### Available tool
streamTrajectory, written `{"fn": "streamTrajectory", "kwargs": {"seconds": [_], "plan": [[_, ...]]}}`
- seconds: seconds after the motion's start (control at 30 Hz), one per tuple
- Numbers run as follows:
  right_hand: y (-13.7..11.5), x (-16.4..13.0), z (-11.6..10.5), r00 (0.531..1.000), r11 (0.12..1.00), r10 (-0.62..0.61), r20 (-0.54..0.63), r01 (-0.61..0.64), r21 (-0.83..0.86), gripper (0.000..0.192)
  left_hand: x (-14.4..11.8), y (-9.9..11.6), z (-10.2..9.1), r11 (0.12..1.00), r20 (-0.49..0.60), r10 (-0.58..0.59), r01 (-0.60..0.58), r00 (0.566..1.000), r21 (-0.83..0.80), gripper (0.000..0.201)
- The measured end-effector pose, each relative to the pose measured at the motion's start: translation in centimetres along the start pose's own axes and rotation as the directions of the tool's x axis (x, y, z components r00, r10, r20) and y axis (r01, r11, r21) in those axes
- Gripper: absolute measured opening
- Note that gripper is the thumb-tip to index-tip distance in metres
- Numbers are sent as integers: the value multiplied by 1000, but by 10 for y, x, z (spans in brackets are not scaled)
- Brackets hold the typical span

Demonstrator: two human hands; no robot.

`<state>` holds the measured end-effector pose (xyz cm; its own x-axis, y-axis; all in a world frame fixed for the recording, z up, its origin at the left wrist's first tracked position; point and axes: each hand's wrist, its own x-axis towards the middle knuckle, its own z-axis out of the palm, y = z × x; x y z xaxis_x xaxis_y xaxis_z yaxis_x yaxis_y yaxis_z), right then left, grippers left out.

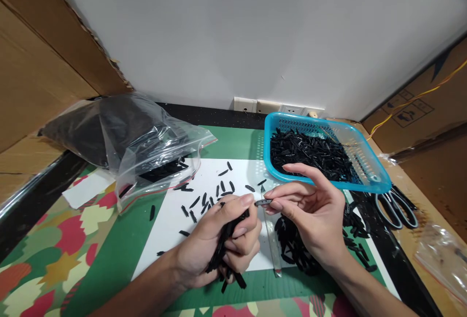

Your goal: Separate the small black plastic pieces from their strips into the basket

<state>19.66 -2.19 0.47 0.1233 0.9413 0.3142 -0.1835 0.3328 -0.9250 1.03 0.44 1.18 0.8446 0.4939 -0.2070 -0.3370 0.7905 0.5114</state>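
My left hand is closed around a bunch of small black strips, some sticking out below the fingers. Between the thumb and forefinger of my right hand is pinched a single black strip, its far end at my left thumb tip. Under the right hand lies a pile of the same strips. Several loose strips are scattered over the white sheet beyond my left hand. A thin, clear-looking stick with a dark pointed tip lies between the hands.
A blue basket of black strips stands at the back right. At the left, a clear zip bag full of dark pieces lies open toward the sheet. Scissors rest at the right edge. Wall sockets and cardboard boxes border the table.
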Motion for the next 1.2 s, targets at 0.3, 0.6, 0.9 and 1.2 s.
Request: {"fn": "streamTrajectory", "kwargs": {"seconds": [0.3,0.6,0.9,1.2], "plan": [[3,-4,-8,947,879,-323,-9,296,-373,53,3,2,1,1000,-149,9,-7,989,15,49],[-3,17,-32,833,297,-522,185,380,-876,15,6,-2,4,967,-351,-43,127,935,221,54],[0,-4,-4,897,763,-219,383,402,-505,17,7,-8,6,942,-398,32,106,917,320,57],[9,-4,-8,962,883,-143,233,230,-409,12,5,-4,8,961,-296,45,39,954,273,58]]}}
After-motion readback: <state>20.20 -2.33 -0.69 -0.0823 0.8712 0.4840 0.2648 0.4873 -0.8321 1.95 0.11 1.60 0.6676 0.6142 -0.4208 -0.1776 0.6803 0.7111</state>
